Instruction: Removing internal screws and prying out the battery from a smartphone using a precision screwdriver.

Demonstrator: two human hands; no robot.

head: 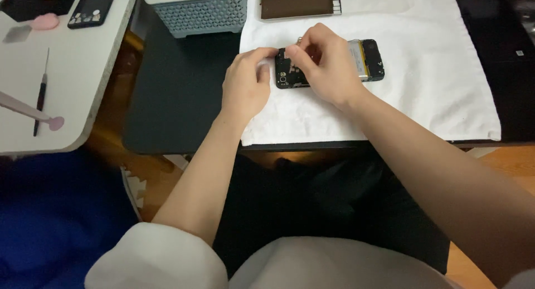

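Dark desk (178, 99) under us, white cloth (423, 83) spread over its right part. Opened phone (370, 60) lies flat on the cloth, back cover off, long axis left-right, silver battery (361, 57) exposed in its right half, circuit board end toward our left.

Our left hand (245, 85) is curled, fingertips pressed together against the phone's left short edge, steadying it. Whether it actually pinches anything there, we cannot tell.

Our right hand (323, 63) arches over the phone's left half, thumb and forefinger pinched together on something small at the board; the part itself is hidden under the fingers. A bit of metal shows just above the knuckles, too small to identify.

Around it: grey perforated basket (203, 16) at the desk's far edge, left of the cloth. Brown flat panel (295, 2) lies on the cloth's far edge, well apart from the phone.

White side table (83, 71) to our left holds a thin screwdriver (40, 94), a second phone (92, 7) with a dark screen, a pink pad (45, 22), and a pink-tipped tool (53, 123) near its front edge.

Wooden floor (111, 144) shows between the two surfaces. Blue fabric (56, 216) lies low left.
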